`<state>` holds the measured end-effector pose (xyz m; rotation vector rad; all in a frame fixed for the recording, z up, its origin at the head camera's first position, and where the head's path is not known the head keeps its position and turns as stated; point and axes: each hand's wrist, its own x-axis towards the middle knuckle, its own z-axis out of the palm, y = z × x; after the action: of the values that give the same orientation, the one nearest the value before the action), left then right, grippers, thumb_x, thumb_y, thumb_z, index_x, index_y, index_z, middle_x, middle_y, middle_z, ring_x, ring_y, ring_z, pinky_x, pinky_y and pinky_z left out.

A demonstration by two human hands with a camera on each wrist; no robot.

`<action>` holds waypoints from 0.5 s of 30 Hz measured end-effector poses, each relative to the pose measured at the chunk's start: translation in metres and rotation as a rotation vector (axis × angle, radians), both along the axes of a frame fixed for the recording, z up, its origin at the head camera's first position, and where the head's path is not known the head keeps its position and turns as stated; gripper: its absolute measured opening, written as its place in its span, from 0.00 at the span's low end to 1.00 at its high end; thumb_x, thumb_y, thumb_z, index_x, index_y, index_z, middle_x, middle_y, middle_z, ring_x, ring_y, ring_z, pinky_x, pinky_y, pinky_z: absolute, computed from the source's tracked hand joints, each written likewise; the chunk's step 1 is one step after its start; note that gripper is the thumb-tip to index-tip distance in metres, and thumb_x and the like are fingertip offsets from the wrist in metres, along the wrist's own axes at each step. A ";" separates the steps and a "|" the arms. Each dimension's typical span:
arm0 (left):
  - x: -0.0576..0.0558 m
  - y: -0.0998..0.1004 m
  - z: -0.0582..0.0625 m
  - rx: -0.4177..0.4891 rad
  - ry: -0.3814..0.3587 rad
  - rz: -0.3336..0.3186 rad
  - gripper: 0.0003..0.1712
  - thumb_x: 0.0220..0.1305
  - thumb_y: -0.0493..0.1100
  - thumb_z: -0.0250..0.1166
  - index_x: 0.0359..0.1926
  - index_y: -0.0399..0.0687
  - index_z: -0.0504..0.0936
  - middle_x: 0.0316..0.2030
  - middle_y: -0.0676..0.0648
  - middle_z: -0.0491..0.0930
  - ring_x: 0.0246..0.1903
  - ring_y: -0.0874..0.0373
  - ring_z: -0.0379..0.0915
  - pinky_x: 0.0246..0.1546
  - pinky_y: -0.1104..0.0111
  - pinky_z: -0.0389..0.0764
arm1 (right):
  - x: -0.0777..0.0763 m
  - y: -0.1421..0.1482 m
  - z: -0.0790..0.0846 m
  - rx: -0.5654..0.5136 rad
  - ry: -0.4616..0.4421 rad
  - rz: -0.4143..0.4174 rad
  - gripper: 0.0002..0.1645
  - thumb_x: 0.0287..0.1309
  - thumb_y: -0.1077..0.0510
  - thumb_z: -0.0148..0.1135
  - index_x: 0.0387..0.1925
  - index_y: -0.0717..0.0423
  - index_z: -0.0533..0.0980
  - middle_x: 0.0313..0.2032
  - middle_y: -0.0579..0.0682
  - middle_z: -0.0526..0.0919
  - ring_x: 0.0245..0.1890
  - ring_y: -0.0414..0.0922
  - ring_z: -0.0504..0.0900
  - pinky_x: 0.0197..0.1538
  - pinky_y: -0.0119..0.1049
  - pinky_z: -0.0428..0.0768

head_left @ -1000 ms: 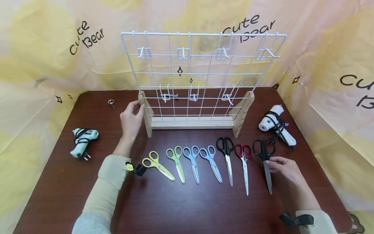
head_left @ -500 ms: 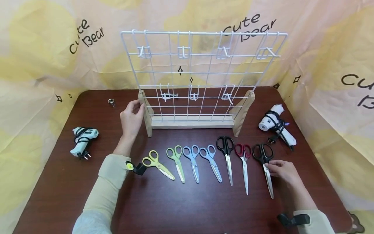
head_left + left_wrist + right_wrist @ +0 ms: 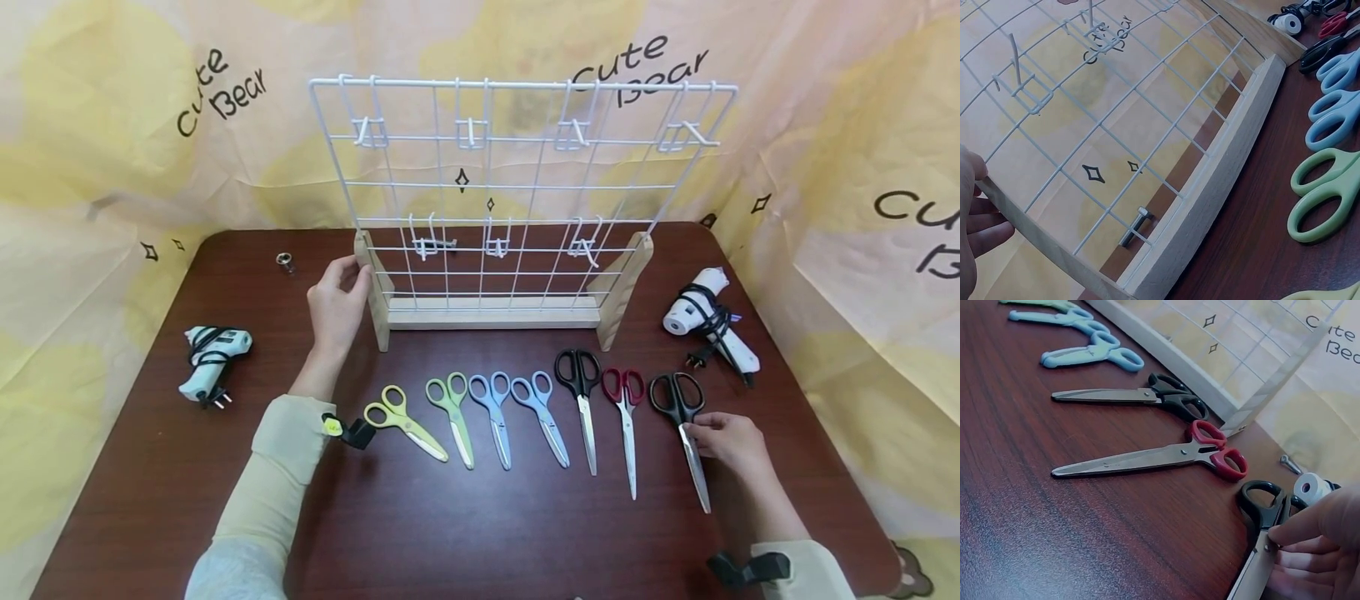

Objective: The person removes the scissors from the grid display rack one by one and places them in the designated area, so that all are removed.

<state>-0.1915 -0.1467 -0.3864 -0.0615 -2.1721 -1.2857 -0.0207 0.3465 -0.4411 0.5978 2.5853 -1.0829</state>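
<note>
My left hand [image 3: 337,312] grips the left wooden upright [image 3: 377,287] of a white wire grid rack, thumb on one side and fingers on the other in the left wrist view. At the right end of a row of scissors, my right hand [image 3: 733,446] pinches the black-handled scissors [image 3: 1266,515] near the pivot, between thumb and fingers. Their blades point toward me. Red-handled scissors [image 3: 628,425] lie just left of them, then another black-handled pair [image 3: 581,392], two light blue pairs, a green pair [image 3: 453,412] and a yellow pair [image 3: 405,423].
White hooks [image 3: 471,133] hang on the grid in two rows. A white glue-gun-like tool [image 3: 688,317] with a wrapped black cord lies at right, a mint one [image 3: 217,358] at left. A small metal part [image 3: 285,262] sits at back left; a bolt [image 3: 1136,225] lies behind the rack.
My right hand has drawn slightly toward me and left, still pinching the black-handled scissors. Their handles came nearer and the blade tips swung right. The left hand stays on the upright.
</note>
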 end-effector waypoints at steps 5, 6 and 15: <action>0.000 0.000 0.001 -0.001 0.006 -0.001 0.15 0.52 0.45 0.59 0.37 0.39 0.78 0.34 0.42 0.80 0.33 0.60 0.77 0.34 0.73 0.76 | 0.000 -0.003 -0.002 0.075 0.062 0.012 0.22 0.50 0.54 0.55 0.38 0.72 0.72 0.31 0.65 0.78 0.20 0.43 0.80 0.23 0.33 0.78; 0.000 0.000 0.001 0.000 0.007 -0.001 0.15 0.52 0.45 0.60 0.37 0.39 0.78 0.34 0.42 0.80 0.33 0.60 0.77 0.34 0.73 0.76 | 0.000 -0.003 -0.003 0.077 0.071 0.015 0.21 0.50 0.55 0.55 0.38 0.72 0.72 0.30 0.64 0.78 0.20 0.43 0.80 0.22 0.33 0.78; 0.001 0.000 0.002 0.012 0.004 -0.011 0.15 0.52 0.45 0.59 0.37 0.38 0.78 0.34 0.42 0.80 0.33 0.59 0.77 0.34 0.73 0.76 | 0.000 -0.001 -0.005 0.059 0.073 0.021 0.21 0.51 0.55 0.54 0.38 0.72 0.71 0.29 0.64 0.78 0.20 0.44 0.80 0.23 0.35 0.78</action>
<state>-0.1901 -0.1463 -0.3840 -0.0710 -2.1637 -1.3035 -0.0207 0.3454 -0.4465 0.5526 2.6882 -1.0438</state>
